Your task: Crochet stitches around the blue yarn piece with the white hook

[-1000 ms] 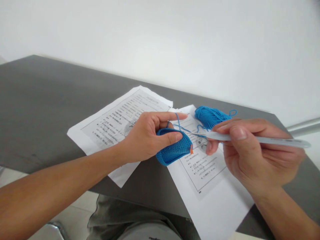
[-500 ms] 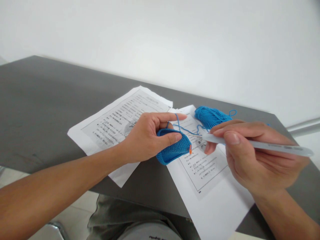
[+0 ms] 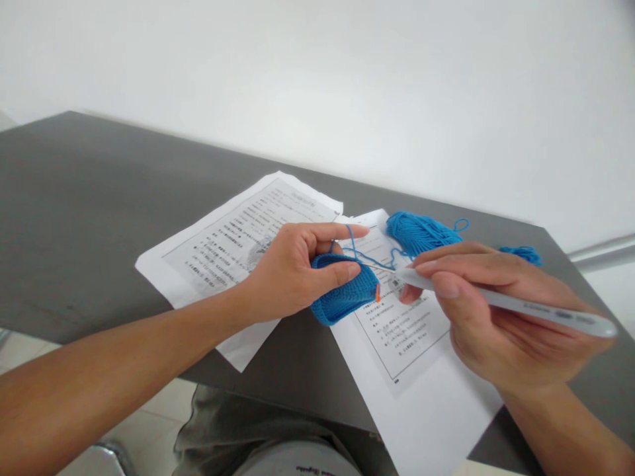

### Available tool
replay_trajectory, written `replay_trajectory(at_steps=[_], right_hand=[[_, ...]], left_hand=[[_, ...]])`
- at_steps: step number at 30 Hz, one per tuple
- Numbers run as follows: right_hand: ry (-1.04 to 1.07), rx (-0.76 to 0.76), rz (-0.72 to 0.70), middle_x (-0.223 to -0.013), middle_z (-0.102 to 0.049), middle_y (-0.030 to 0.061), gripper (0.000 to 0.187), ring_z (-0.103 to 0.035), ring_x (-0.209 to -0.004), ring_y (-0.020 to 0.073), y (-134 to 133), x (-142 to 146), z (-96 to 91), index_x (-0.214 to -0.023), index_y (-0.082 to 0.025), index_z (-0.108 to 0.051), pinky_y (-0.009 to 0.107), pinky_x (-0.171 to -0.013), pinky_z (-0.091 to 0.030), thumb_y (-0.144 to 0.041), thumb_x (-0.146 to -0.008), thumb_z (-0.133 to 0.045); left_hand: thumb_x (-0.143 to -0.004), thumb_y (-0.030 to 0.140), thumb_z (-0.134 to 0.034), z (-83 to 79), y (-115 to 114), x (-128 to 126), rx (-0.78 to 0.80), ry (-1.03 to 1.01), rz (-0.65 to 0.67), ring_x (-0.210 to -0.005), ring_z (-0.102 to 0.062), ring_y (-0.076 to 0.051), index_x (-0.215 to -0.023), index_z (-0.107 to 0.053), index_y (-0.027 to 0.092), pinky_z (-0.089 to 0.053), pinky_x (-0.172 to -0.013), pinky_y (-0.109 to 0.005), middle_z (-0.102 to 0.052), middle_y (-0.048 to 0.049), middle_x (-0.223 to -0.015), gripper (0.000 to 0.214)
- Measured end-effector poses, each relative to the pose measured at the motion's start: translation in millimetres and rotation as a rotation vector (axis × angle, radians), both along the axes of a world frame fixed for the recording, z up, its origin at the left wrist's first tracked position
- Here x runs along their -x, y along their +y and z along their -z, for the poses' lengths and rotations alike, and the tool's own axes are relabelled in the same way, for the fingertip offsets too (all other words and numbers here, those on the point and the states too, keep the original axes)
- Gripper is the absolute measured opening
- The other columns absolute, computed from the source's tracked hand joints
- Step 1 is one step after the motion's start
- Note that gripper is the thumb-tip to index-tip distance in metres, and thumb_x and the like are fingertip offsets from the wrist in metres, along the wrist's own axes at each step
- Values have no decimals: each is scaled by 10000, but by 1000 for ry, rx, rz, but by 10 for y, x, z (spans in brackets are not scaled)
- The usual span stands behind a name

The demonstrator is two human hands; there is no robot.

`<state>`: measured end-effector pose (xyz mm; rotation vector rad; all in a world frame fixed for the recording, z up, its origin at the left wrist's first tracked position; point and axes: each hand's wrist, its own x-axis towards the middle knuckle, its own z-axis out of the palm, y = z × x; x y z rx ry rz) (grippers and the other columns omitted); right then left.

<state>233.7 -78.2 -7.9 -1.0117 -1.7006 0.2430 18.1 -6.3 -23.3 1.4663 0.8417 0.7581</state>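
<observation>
Between the thumb and fingers of my left hand (image 3: pixel 302 268) is a blue crocheted piece (image 3: pixel 347 297), curved like a small cup. Its edge carries an orange stitch marker (image 3: pixel 378 293). Blue yarn (image 3: pixel 350 237) loops over my stretched left index finger and runs down to the work. My right hand (image 3: pixel 496 311) grips a crochet hook (image 3: pixel 540 312) with a pale, translucent handle, much like a pen. The thin metal shaft reaches the top edge of the blue piece beside my left thumb; the hook's tip is hard to make out there.
A blue yarn skein (image 3: pixel 421 231) lies behind my right hand, with more blue yarn (image 3: pixel 523 253) to its right. Two printed sheets, a left one (image 3: pixel 198 264) and a right one (image 3: pixel 417 403), lie on the dark grey table (image 3: pixel 124 198). A white wall (image 3: pixel 317 86) stands behind.
My right hand has shifted slightly left, and the handle end of the crochet hook has dipped. More of the yarn at the far right shows. My left hand stays nearly still.
</observation>
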Motion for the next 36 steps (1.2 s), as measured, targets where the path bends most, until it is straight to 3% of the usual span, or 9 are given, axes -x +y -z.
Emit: replay_trajectory(at_steps=[5,8,11,16,23,36], right_hand=[[69,15,-21,-735,-801,20,127,-754,-676,248,-2,26,25,-933,-322,-851,442,-622,-621,-231,-969,-770],[303,145,-55,-745,-806,21,92,-741,-631,237,14,25,128,-999,-308,-849,449,-637,-640,-290,-1009,-759],[524,303,-204,-752,-813,21,105,-744,-604,198,63,13,206,-1011,-280,-851,376,-600,-661,-346,-1012,-769],[671,502,-359,-795,-835,17,167,-786,-682,153,104,10,228,-1061,-263,-860,284,-683,-707,-400,-1001,-785],[694,482,-408,-834,-852,7,163,-831,-748,161,98,48,247,-1093,-268,-864,263,-733,-724,-376,-983,-813],[779,518,-391,-845,-858,16,184,-821,-760,132,67,89,249,-1089,-261,-873,209,-765,-705,-388,-958,-847]], left_hand=[[-829,267,-885,24,-5,2,78,-75,-3,-724,-746,-169,-1391,-770,127,-566,-661,-258,-852,-81,-905,590],[-814,279,-915,51,-13,14,137,-158,-1,-754,-767,-182,-1391,-771,133,-592,-687,-264,-855,-84,-912,612],[-771,234,-953,73,-22,25,179,-240,-6,-727,-739,-141,-1362,-791,160,-575,-672,-222,-843,-49,-887,617],[-750,206,-967,83,-22,31,201,-278,-11,-699,-704,-124,-1361,-798,187,-552,-648,-210,-823,-30,-847,634],[-704,155,-978,50,-16,7,226,-310,-21,-633,-623,-99,-1480,-702,149,-491,-571,-197,-773,3,-791,823],[-826,225,-900,49,-26,6,79,-238,-27,-594,-517,-80,-1628,-512,77,-400,-526,-199,-661,28,-734,903]])
